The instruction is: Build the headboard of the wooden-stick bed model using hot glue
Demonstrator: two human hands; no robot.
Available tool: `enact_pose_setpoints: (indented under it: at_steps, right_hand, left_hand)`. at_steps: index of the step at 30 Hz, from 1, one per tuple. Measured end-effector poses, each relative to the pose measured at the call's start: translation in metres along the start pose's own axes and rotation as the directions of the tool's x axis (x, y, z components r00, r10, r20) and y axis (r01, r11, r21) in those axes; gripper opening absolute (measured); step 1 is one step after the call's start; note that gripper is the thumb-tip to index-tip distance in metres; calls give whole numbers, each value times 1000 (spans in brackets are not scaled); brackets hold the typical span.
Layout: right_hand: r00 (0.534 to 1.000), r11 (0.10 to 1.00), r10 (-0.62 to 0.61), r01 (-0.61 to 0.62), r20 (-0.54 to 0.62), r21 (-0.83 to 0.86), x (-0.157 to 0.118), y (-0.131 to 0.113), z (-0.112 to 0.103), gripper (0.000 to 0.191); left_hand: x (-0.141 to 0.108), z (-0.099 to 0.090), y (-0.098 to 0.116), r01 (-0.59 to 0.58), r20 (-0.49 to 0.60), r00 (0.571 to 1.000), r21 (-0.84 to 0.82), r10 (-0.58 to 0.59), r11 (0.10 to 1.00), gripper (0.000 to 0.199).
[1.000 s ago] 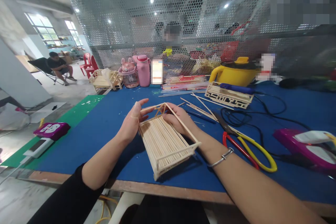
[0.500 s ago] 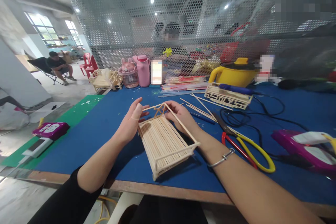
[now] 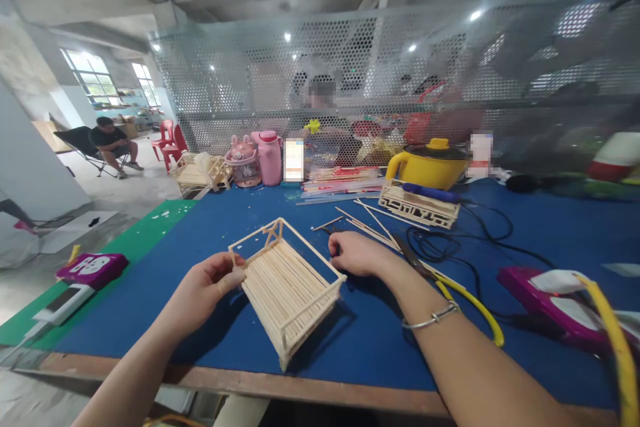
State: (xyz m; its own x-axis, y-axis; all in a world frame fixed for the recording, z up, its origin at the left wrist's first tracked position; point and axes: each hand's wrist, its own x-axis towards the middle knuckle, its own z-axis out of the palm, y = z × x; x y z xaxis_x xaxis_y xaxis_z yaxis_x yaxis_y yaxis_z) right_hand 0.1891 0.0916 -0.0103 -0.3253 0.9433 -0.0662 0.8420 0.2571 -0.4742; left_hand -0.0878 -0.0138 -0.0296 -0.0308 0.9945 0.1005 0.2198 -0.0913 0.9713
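Note:
A small frame of pale wooden sticks (image 3: 287,287), with a slatted floor and thin rails, is tilted over the blue mat. My left hand (image 3: 203,290) pinches its left corner between thumb and fingers. To the right of the frame, my right hand (image 3: 357,253) rests low at the mat with curled fingers, by the end of a dark thin tool (image 3: 329,231). What those fingers hold, if anything, is hidden. Loose sticks (image 3: 373,230) lie just beyond this hand. Scissors with yellow handles (image 3: 473,303) are partly behind my right forearm.
Farther back stand a pink jug (image 3: 270,159), a yellow pot (image 3: 433,163), bundled sticks (image 3: 343,180) and another stick piece (image 3: 417,207). Black cable (image 3: 425,243) curls at the right. Purple power strips (image 3: 93,269) sit at both sides. A mesh screen (image 3: 240,73) rises behind.
My right hand has let go of the stick frame and moved to the mat beside it. My left hand has shifted left and down, still holding the frame. The view has tilted up.

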Motion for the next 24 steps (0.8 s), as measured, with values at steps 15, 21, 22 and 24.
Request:
enact_pose_setpoints:
  at_steps: [15,21,22,24]
  right_hand:
    - [994,950,104,-113,-44,-291,-1,-3,-1,5]
    - [991,973,77,-98,-106,-210,10,13,-7,10]
    - [988,977,77,-102,-136,-188,12,15,-9,9]
    - [977,987,73,-100,-202,-128,15,15,-11,12]
  left_hand:
    - [-21,43,-8,-97,-386,909,162,154,982,20]
    - [-27,61,0,-67,-416,893,254,172,965,15]
    - [-28,64,2,-65,-408,896,267,174,961,14]
    - [-30,68,5,-46,-401,901,295,168,954,14]
